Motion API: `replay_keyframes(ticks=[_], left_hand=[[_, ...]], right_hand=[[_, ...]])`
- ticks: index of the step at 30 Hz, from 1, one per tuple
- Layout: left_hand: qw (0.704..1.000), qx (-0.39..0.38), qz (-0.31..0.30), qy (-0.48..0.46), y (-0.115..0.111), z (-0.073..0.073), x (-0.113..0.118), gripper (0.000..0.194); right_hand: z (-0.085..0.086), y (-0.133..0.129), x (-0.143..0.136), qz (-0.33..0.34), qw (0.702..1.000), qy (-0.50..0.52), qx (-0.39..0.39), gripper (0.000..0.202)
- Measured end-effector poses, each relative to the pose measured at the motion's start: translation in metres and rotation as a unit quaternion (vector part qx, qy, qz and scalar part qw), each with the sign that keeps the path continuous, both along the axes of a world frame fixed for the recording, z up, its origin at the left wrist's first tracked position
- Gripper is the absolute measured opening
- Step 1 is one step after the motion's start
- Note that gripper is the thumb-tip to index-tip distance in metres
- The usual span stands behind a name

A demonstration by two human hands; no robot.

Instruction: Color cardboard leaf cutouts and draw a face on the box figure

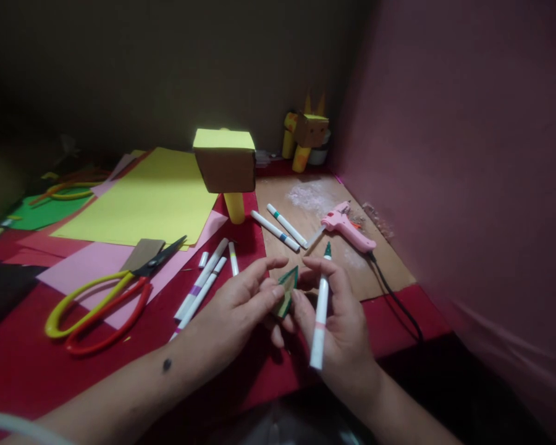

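Observation:
A small pointed cardboard piece [287, 292] with green edges is pinched between the fingers of my left hand [248, 296]. My right hand [340, 321] holds a white marker [321, 315], its green tip pointing up and away, and its thumb also touches the piece. Beyond my hands two capped markers, one with a green band [287, 225] and one with a blue band [275, 230], lie partly on a cardboard sheet [389, 272]. More white markers [204, 287] lie left of my left hand.
Scissors [130, 278] with yellow and red handles lie at left, near yellow paper [139, 198] and pink paper [74, 272]. A pink glue gun [349, 228] trails a black cord. A box-headed figure [226, 164] stands behind, with another animal figure [310, 133] at the back.

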State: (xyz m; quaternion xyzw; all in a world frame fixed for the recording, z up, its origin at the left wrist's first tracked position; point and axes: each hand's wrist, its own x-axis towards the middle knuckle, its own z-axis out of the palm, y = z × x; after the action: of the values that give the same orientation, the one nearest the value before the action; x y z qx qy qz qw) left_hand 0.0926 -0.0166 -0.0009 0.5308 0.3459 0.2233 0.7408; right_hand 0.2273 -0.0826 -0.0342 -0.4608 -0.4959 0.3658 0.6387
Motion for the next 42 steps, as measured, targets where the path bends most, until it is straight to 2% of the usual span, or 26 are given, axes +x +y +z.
replay_keyframes(ticks=[3,9,13,16,18,21,22,26,32,39,42], left_hand=[[0.999,-0.020,-0.024,-0.025,-0.001,0.000,0.002,0.040],[0.978,-0.152,-0.024,-0.143,0.003,-0.004,0.000,0.017],[0.967,-0.179,-0.064,-0.170,0.008,-0.004,-0.002,0.017],[0.962,-0.185,-0.070,-0.188,0.010,-0.005,-0.002,0.019],[0.960,-0.189,-0.059,-0.197,0.010,-0.007,-0.002,0.022],[0.960,-0.199,-0.026,-0.194,0.011,-0.007,-0.003,0.021],[0.961,-0.201,-0.019,-0.189,0.012,-0.007,-0.004,0.019],[0.965,-0.197,-0.016,-0.173,0.014,-0.006,-0.003,0.015],[0.965,-0.195,-0.016,-0.173,0.013,-0.006,-0.001,0.014],[0.964,-0.202,-0.021,-0.173,0.013,-0.010,-0.003,0.017],[0.964,-0.206,-0.022,-0.166,0.012,-0.010,-0.003,0.018]], right_hand=[[0.007,0.002,-0.003,0.000,0.998,0.054,-0.016,0.020],[0.019,0.005,0.007,-0.008,0.997,0.068,-0.028,0.026],[0.021,0.006,0.013,-0.001,0.997,0.066,-0.038,0.026],[0.021,0.007,0.012,-0.005,0.999,0.046,-0.027,0.025],[0.021,0.006,0.012,-0.038,0.999,0.025,-0.002,0.022],[0.016,0.002,0.014,-0.144,0.988,-0.017,0.059,0.014],[0.013,-0.001,0.016,-0.168,0.982,-0.035,0.077,0.016],[0.005,-0.009,0.020,-0.129,0.980,-0.095,0.119,0.029],[0.010,-0.011,0.011,-0.115,0.991,-0.037,0.061,0.006],[0.009,-0.007,0.004,-0.113,0.989,0.014,0.091,0.006],[0.009,-0.009,0.007,-0.120,0.991,-0.011,0.058,0.008]])
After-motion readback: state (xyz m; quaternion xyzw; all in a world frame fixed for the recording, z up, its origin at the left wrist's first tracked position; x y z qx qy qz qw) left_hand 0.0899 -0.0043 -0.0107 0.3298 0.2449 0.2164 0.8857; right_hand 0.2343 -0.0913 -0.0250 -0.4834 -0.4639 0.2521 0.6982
